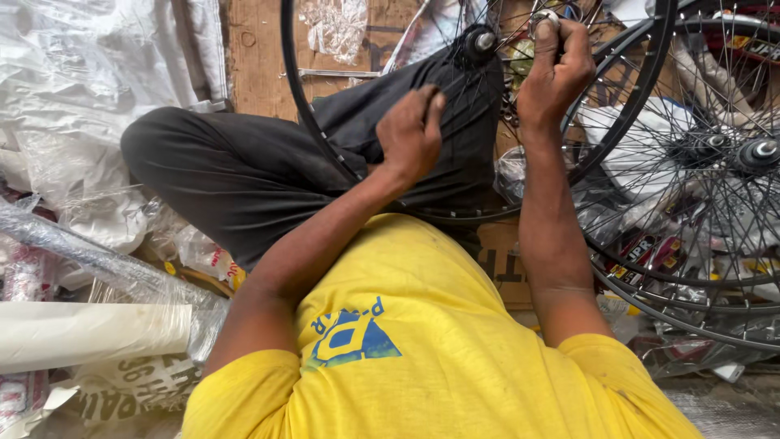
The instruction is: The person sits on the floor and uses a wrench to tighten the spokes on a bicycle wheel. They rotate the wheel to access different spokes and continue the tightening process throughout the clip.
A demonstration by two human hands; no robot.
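- Bicycle wheel (325,138) standing upright across lap, black rim resting against dark trouser leg (236,179).
- Hub (479,41) at wheel centre, just left of right hand.
- Right hand (556,77) at hub level, fingers curled tight around small silver metal part (543,18) sticking out above thumb; closed grip.
- Left hand (412,130) below and left of hub, fingers bent loosely over spokes, thumb up; cannot tell whether anything pinched inside.
- Second spoked wheel (723,154) right of hub, overlapping first rim, own hub in view.
- Crumpled plastic wrap (73,106) well left of wheel, white roll (89,333) below it.
- Brown cardboard (260,57) behind rim, upper left of hub.
- Yellow shirt (422,341) filling foreground below wheel.
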